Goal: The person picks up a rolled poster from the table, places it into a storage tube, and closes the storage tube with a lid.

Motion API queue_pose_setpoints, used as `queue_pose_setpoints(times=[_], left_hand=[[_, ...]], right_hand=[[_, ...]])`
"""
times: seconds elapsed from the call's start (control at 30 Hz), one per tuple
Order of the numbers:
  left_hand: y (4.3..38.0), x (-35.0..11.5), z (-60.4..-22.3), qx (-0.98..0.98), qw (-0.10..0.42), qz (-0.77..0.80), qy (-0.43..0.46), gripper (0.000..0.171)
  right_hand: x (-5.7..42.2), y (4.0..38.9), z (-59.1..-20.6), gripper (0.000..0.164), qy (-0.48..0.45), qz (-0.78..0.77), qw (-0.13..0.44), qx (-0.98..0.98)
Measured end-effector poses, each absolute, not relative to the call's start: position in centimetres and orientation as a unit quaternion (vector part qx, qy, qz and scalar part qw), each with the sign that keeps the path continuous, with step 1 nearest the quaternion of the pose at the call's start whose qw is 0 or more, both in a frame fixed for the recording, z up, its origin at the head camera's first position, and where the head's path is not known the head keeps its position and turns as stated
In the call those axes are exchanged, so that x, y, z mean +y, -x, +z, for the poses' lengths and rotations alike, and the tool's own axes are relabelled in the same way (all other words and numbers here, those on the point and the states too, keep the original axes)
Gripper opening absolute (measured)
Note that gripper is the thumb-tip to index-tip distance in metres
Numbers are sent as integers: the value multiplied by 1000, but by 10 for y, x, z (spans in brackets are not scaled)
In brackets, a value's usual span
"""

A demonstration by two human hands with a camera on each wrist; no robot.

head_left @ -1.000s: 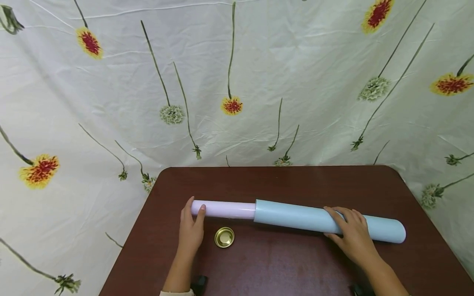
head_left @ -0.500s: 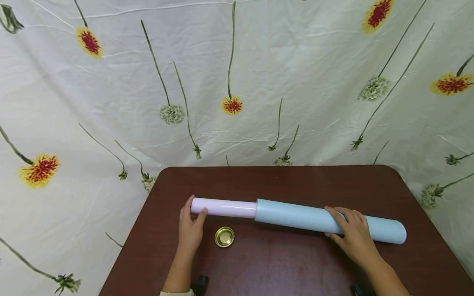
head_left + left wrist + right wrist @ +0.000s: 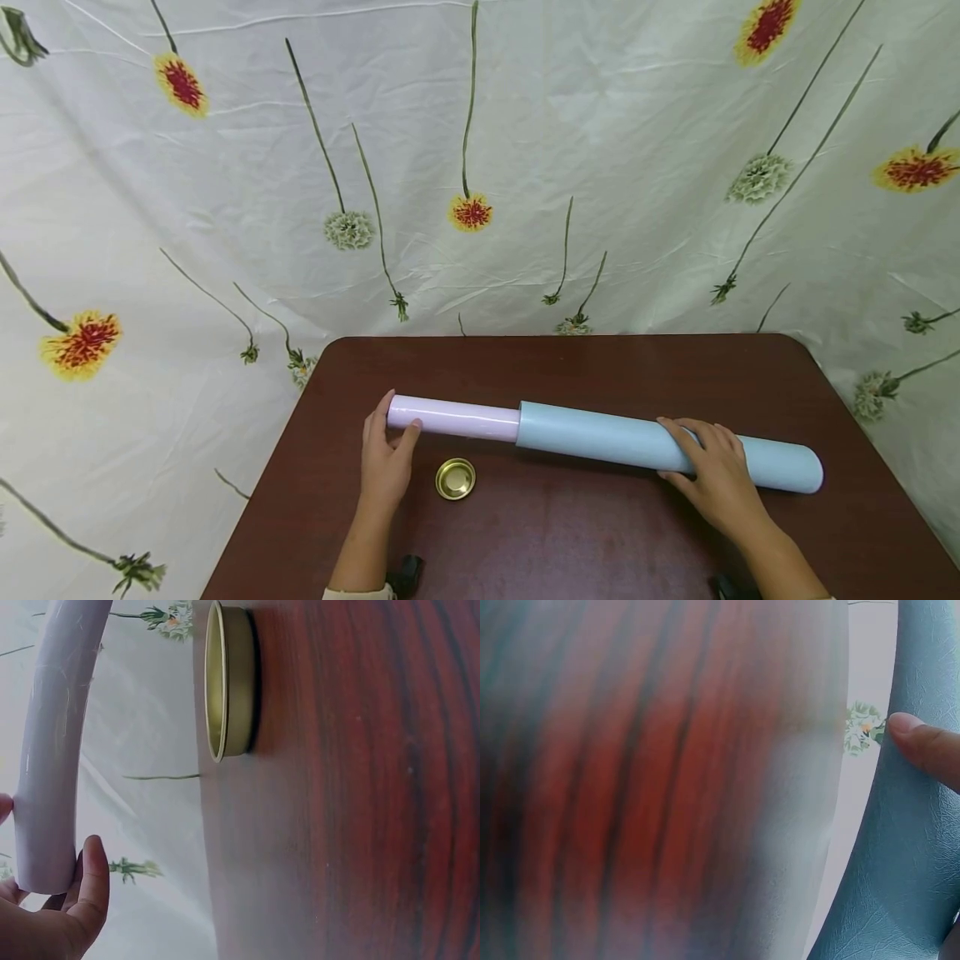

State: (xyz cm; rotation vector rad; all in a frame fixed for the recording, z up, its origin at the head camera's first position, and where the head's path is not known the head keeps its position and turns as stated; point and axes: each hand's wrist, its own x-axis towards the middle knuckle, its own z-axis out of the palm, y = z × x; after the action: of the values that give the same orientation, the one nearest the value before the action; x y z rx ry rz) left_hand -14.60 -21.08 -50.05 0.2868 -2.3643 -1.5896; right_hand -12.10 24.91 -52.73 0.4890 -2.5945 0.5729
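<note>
A lilac roll [image 3: 457,418] with a glossy surface extends from the left end of a thicker light blue tube [image 3: 592,433]; the rest of it is hidden inside. My left hand [image 3: 386,458] grips the roll's free end, thumb on the near side and fingers round the far side. In the left wrist view, that roll [image 3: 56,750] is clear of the tabletop. My right hand [image 3: 716,475] holds the blue tube right of its middle, fingers over the top. The right wrist view shows the thumb lying against the tube's textured side [image 3: 907,847].
A shallow round gold metal dish or cap [image 3: 455,480] sits on the dark reddish-brown table [image 3: 555,533], close to my left hand. Behind the table's far edge hangs a pale cloth [image 3: 645,167] printed with flowers.
My left hand has raised the free end of the lilac roll slightly, so it tilts more. The blue tube, the right hand and the gold dish stay almost where they were.
</note>
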Motion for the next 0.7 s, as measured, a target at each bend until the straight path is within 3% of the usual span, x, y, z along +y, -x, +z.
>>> queue_pose_setpoints(times=[0.7], left_hand=[[142,-201,-492,-802,149,-574,-72,63]], right_hand=[[244,121,-528,90,-177,204,216,-938]])
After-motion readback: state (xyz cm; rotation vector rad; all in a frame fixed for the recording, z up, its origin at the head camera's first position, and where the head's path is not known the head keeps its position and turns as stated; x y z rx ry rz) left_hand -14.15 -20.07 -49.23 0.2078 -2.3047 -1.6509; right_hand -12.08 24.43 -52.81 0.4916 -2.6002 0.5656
